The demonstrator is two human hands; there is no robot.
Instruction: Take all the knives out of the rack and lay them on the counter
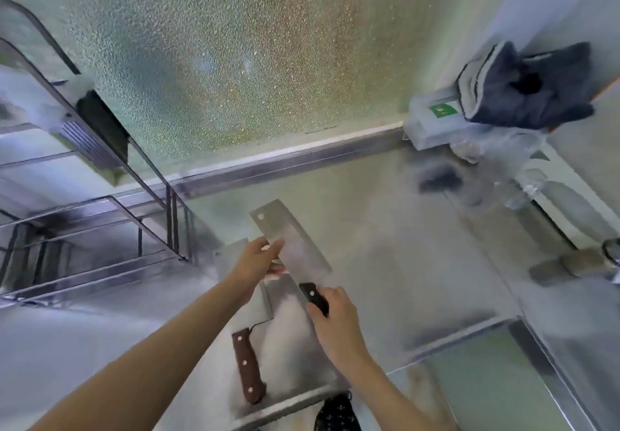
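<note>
Leftmost, rack: a dark wire rack [100, 229] stands on the steel counter [385, 262] against the frosted wall; whether any knife is left inside it I cannot tell, since the view there is smeared and dark.
Left hand: the left hand [258, 262] reaches forward from the lower left, its fingers pinched on the lower long edge of the blade of the black-handled cleaver [288, 239].
Brown-handled cleaver: the brown-handled cleaver [248, 363] lies flat on the counter beneath the hands, handle toward the near edge, its blade partly hidden under the left hand and the other knife.
Black-handled cleaver: held between both hands just above or on the counter, blade pointing away toward the wall, crossing over the blade of the brown-handled one.
Right hand: the right hand [335, 323] is wrapped around the black handle, knuckles up.
Far right, back corner: a dark blue cloth [523, 88] sits on a pale box [432, 125] with a green label.
Right edge: clear glassware [536, 182], blurred, stands well apart from the knives.
</note>
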